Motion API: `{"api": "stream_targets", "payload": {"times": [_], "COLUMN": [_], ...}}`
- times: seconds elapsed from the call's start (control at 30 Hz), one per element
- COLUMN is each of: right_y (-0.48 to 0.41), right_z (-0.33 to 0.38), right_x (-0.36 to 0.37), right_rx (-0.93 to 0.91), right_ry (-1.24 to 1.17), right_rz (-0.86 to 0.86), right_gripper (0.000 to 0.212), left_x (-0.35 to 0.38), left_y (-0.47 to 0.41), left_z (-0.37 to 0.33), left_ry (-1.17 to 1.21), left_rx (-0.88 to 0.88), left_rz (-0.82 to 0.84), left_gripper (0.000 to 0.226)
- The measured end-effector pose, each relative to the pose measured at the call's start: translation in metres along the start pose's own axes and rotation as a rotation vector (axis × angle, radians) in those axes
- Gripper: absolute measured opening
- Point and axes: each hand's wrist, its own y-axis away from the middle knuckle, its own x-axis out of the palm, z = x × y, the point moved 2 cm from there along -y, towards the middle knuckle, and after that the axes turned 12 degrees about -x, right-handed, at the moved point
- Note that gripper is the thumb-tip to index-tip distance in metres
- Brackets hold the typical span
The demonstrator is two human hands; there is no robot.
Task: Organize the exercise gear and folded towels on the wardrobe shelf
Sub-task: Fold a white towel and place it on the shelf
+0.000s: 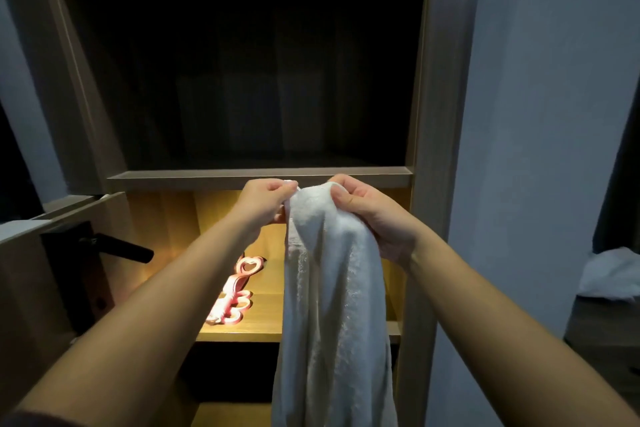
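A white towel (334, 295) hangs unfolded in front of the wardrobe, reaching down past the bottom of the view. My left hand (265, 201) pinches its top left corner. My right hand (372, 215) grips the bunched top edge beside it. Both hands are level with the front lip of the dark upper shelf (259, 177). On the lit wooden shelf (249, 328) below lies a pink exercise piece with heart-shaped loops (235, 291), left of the towel and partly hidden behind my left forearm.
A door with a black lever handle (117, 248) stands open at the left, close to my left arm. A pale wall (540, 149) runs along the right. White cloth (613, 276) lies on a surface at the far right. The upper compartment is dark.
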Motion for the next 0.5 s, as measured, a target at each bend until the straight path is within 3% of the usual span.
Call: {"api": "stream_targets", "payload": {"times": [0.07, 0.23, 0.5], "right_y": [-0.006, -0.019, -0.018], "right_z": [-0.004, -0.025, -0.043], "right_x": [0.001, -0.004, 0.009], "right_rx": [0.000, -0.059, -0.148], "right_ry": [0.129, 0.393, 0.533], "right_rz": [-0.069, -0.455, -0.548], "right_gripper": [0.011, 0.012, 0.010], "left_x": [0.001, 0.010, 0.015], "left_y": [0.004, 0.021, 0.027], "left_z": [-0.005, -0.003, 0.009], "left_ry": [-0.034, 0.113, 0.200], "left_rx": [0.056, 0.087, 0.086], "left_rz": [0.032, 0.118, 0.057], "left_gripper": [0.014, 0.018, 0.017]}}
